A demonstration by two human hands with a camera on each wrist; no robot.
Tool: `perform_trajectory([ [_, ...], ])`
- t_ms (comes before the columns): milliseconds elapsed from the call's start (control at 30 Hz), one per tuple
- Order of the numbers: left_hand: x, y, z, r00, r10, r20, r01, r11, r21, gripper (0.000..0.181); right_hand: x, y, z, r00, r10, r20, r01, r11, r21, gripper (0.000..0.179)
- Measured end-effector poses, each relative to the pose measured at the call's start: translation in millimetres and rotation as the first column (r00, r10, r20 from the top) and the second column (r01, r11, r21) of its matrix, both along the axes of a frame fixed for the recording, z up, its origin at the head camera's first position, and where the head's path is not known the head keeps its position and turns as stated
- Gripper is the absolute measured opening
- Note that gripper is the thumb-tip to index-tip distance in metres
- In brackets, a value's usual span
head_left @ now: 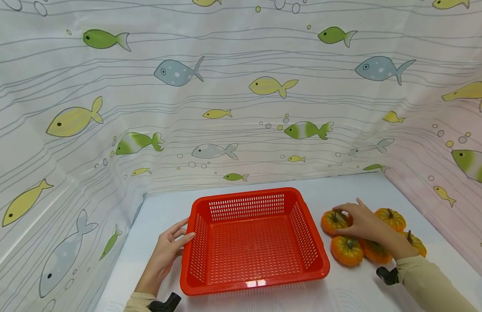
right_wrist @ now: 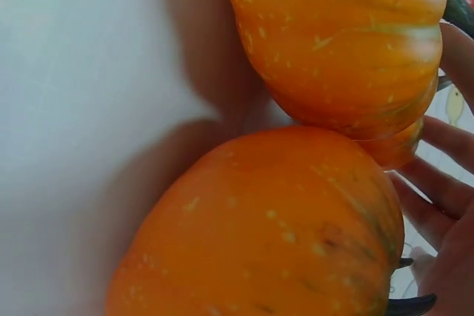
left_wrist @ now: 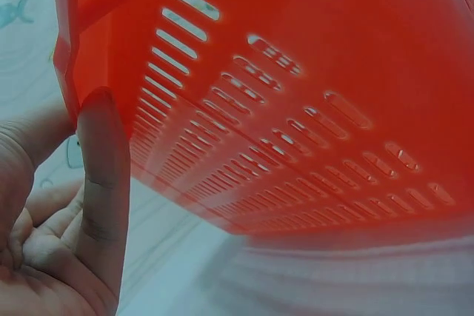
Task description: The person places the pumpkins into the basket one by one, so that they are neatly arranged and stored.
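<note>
A red plastic basket with slotted walls sits in the middle of the white table. My left hand holds its left rim, thumb on top and fingers at the outside. Close up in the left wrist view, the fingers meet the rim of the red basket. To the basket's right, my right hand reaches over a cluster of small orange pumpkins. Its thumb and fingers curve round the leftmost pumpkin. In the right wrist view, two nearer pumpkins partly hide that hand.
Other ribbed pumpkins with green patches lie against one another, one in front, one at the back and one far right. A fish-patterned sheet walls in the table's back and sides. Black wrist devices sit below both hands.
</note>
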State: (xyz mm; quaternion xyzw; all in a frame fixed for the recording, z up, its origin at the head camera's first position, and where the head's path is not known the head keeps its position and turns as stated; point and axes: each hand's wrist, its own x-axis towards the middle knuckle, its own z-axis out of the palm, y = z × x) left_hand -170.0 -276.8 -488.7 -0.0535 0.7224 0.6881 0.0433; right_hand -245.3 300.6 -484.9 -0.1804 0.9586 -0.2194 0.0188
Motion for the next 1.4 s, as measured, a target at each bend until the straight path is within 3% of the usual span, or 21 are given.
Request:
perform_trajectory([
  [433,-0.5,0.2,-0.8,1.0,0.007,0.005,-0.007,1.0,-0.006,0.063,-0.7,1.9,3.5,0.998,-0.039,-0.043,0.038,0.999,-0.025,0.083],
  [633,0.3,0.7,-0.8,1.0,0.015,0.004,-0.015,1.0,-0.005,0.064,-3.8,2.4,10.3,0.998,-0.043,-0.046,0.038,0.995,-0.093,0.079],
  [967,-0.3,1.4,-1.5,1.0,0.018,-0.001,-0.018,1.0,-0.012,0.063,1.1,-3.6,31.4,1.0,-0.016,0.01,0.018,0.97,-0.241,0.077],
  [1400,-0.4,2.0,-1.2,1.0,0.022,0.0,-0.022,1.0,-0.007,0.063,-1.0,-20.3,60.3,0.998,0.046,0.049,-0.031,0.96,-0.279,0.072],
])
